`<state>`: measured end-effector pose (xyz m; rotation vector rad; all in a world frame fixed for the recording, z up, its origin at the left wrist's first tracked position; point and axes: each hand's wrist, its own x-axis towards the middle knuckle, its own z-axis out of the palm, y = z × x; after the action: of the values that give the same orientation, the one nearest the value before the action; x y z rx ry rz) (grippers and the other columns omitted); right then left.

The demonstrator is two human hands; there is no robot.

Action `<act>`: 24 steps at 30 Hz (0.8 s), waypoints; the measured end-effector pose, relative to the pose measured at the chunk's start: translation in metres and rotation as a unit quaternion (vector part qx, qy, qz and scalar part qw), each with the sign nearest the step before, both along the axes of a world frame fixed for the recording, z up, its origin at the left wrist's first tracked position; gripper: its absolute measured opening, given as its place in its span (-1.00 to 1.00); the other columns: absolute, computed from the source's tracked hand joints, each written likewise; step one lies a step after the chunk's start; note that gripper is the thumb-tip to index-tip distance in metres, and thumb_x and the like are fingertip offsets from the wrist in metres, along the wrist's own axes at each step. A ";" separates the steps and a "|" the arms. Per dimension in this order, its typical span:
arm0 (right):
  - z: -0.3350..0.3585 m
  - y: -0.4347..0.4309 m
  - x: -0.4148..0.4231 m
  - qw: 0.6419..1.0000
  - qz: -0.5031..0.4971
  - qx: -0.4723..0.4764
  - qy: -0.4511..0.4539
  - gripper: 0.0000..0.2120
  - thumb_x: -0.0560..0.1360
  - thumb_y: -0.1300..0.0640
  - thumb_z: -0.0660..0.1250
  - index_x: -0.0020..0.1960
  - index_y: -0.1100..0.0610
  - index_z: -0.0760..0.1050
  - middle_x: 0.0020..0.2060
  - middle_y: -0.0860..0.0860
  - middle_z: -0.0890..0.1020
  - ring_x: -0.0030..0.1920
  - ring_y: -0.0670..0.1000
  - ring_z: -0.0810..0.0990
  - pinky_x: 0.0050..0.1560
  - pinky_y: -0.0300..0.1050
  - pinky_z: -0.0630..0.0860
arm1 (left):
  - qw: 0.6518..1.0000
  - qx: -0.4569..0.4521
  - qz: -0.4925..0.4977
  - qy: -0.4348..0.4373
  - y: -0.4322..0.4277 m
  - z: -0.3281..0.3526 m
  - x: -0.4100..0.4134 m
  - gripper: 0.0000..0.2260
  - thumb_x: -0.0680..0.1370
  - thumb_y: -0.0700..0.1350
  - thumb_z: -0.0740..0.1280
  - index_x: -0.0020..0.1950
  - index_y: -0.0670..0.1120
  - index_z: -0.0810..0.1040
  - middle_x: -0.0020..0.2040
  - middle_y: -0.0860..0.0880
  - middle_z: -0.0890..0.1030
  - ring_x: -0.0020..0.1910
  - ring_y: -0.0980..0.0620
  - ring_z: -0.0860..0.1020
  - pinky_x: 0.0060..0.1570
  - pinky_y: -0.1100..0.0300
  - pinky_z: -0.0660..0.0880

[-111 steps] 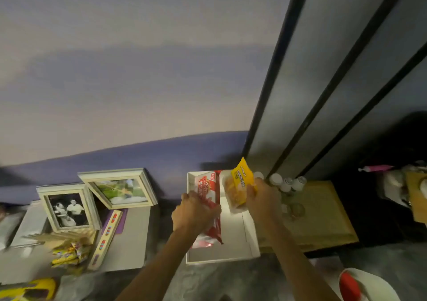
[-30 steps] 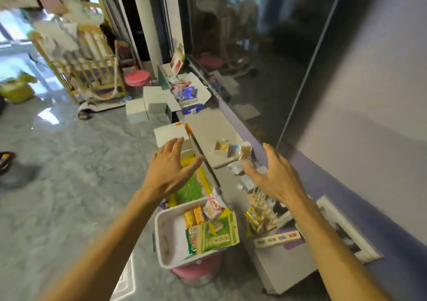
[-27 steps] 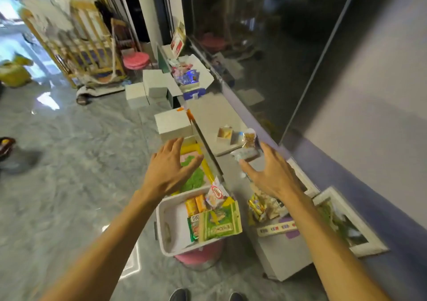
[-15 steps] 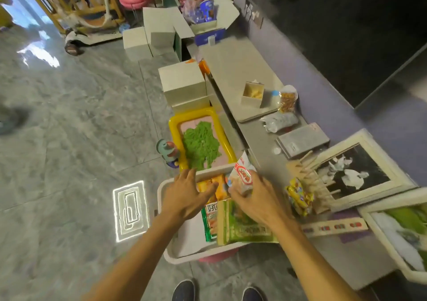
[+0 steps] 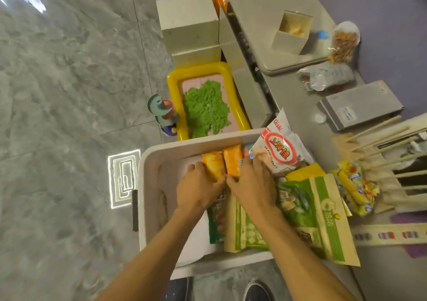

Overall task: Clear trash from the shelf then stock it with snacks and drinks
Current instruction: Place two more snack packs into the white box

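Note:
A white plastic bin stands on the floor below me, full of snack packs. My left hand grips one orange snack pack at its near end. My right hand grips the second orange snack pack beside it. A white and red Oishi bag leans on the bin's right rim. Green and tan snack bags lie across the bin's right side, partly under my right forearm.
A grey shelf top runs along the right with a small open carton, plastic bags, a grey box, yellow candy packs and picture frames. A yellow tray of green sand and white boxes sit beyond the bin.
I turned from the far white tray, where I held snacks, to the bin. Both hands came down empty into it and closed on the two orange packs.

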<state>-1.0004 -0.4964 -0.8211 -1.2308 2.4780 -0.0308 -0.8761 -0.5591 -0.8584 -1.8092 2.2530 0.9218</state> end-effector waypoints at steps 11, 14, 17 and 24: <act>-0.008 -0.020 0.009 0.997 -0.044 0.035 0.045 -0.43 0.61 -0.13 0.35 0.44 0.22 0.34 0.16 0.10 0.68 0.12 0.12 0.70 -0.01 0.00 0.59 | 0.997 0.001 0.041 0.067 -0.006 -0.007 0.011 -0.58 0.45 0.38 0.34 0.05 0.08 0.49 -0.03 0.06 0.62 -0.20 0.10 0.54 -0.34 0.25 0.34; -0.003 -0.016 0.007 0.998 -0.055 -0.005 0.015 -0.43 0.57 -0.17 0.38 0.39 0.19 0.39 0.10 0.10 0.69 0.06 0.13 0.70 -0.08 0.00 0.59 | 0.997 -0.022 0.040 0.070 -0.008 0.000 0.017 -0.61 0.45 0.35 0.31 0.04 0.07 0.51 -0.03 0.04 0.64 -0.15 0.02 0.58 -0.20 0.09 0.50; 0.016 -0.009 0.008 0.996 -0.060 -0.064 -0.015 -0.52 0.55 -0.22 0.38 0.24 0.13 0.46 0.03 0.09 0.67 0.01 0.11 0.67 -0.12 -0.02 0.58 | 0.994 -0.040 0.049 0.086 -0.008 0.018 0.022 -0.64 0.45 0.34 0.32 0.00 0.08 0.53 -0.06 0.05 0.64 -0.13 -0.02 0.62 -0.09 -0.05 0.62; 0.128 0.001 0.005 0.977 -0.097 -0.181 -0.061 -0.52 0.52 -0.16 0.40 0.32 0.08 0.47 0.07 0.11 0.64 0.01 0.17 0.62 -0.16 -0.06 0.46 | 0.985 -0.083 0.048 0.142 -0.021 0.133 0.033 -0.66 0.43 0.29 0.36 0.01 0.06 0.55 -0.18 0.07 0.66 -0.22 0.00 0.63 -0.19 0.01 0.60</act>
<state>-0.9957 -0.4955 -0.6934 -1.0734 2.5456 -0.6143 -0.8429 -0.5803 -0.7253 -1.9838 2.4960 1.1027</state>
